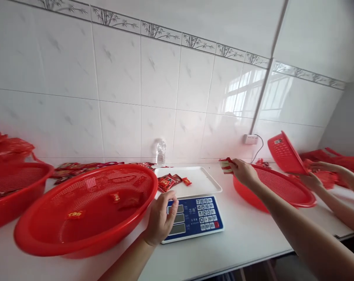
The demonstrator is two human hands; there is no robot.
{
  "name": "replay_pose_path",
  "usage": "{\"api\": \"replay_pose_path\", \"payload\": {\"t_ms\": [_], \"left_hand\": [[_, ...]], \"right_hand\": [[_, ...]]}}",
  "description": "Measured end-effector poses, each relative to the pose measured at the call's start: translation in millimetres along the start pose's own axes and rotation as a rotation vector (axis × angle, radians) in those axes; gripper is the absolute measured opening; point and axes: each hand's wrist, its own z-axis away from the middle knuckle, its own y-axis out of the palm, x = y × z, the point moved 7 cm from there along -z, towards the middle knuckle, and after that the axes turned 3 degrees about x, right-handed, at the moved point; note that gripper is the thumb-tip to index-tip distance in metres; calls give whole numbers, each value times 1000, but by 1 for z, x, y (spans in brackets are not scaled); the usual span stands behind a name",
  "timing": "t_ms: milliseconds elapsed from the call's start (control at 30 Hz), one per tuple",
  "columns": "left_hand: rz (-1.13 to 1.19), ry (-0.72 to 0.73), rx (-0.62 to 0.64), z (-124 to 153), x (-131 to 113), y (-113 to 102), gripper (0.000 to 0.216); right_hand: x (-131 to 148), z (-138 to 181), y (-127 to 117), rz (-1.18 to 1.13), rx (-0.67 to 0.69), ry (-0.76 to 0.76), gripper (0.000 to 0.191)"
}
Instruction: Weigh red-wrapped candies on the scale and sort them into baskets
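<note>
My left hand (162,214) hovers at the left end of a digital scale (191,218), over part of its blue panel. Its fingers curve loosely, thumb apart, with nothing seen in them. On the scale's white tray (204,179) lie several small red snack packets (167,182). My right hand (244,171) is closed on a red and cream packet (226,166), held above the table just left of a red basket (270,185). Beside my left hand stands a wide red plastic basket (86,240) with a few small packets inside.
At far left is another red basket (18,203) near red bags (9,148). Packets (77,169) and a clear plastic bottle (161,151) line the wall. On the right, a co-worker's hands (311,181) tilt a red basket (285,154) near red bags (335,162).
</note>
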Motion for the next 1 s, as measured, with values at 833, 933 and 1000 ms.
{"api": "replay_pose_path", "payload": {"t_ms": [833, 933, 1000], "left_hand": [[159, -184, -125, 5, 15, -9, 30], [159, -197, -96, 7, 17, -7, 28], [168, -209, -83, 7, 18, -5, 26]], "right_hand": [[168, 10, 136, -154, 425, -464, 34], [160, 5, 140, -135, 429, -445, 29], [142, 0, 136, -103, 413, -419, 27]]}}
